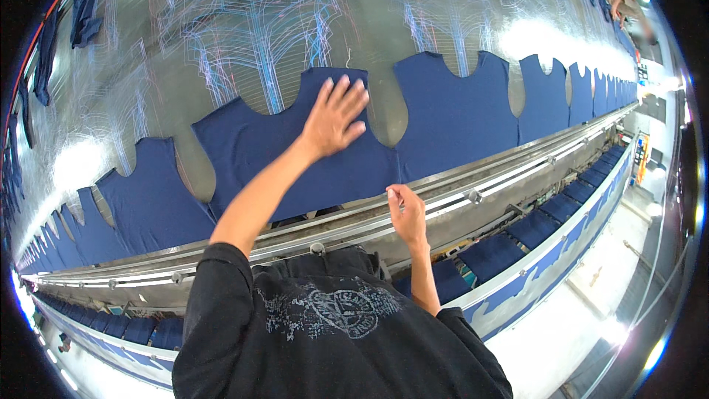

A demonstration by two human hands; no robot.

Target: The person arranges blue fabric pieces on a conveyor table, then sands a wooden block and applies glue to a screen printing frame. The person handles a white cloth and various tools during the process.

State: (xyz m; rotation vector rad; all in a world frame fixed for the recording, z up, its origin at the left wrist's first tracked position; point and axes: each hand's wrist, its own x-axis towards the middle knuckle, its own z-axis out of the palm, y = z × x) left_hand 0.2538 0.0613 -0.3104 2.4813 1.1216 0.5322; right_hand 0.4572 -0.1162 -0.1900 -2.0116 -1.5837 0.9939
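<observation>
On the desk (373, 18): we note a navy shirt panel (340, 170).
Left hand (334, 120): fingers spread over it, released.
Right hand (409, 216): fingers curled near its edge; grip, we cannot tell.

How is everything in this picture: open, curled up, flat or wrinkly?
Left hand: open, fingers spread, palm down.
Right hand: fingers curled; grip unclear.
Middle navy piece: spread out, slightly wrinkled.
Navy piece right of it: laid out flat.
Tabletop: marked with coloured lines.
Black shirt: being worn.

Blue-and-white panel (511, 287) lower right; pale floor (543, 343) beyond; dark fabric strips (86, 11) upper left.
</observation>
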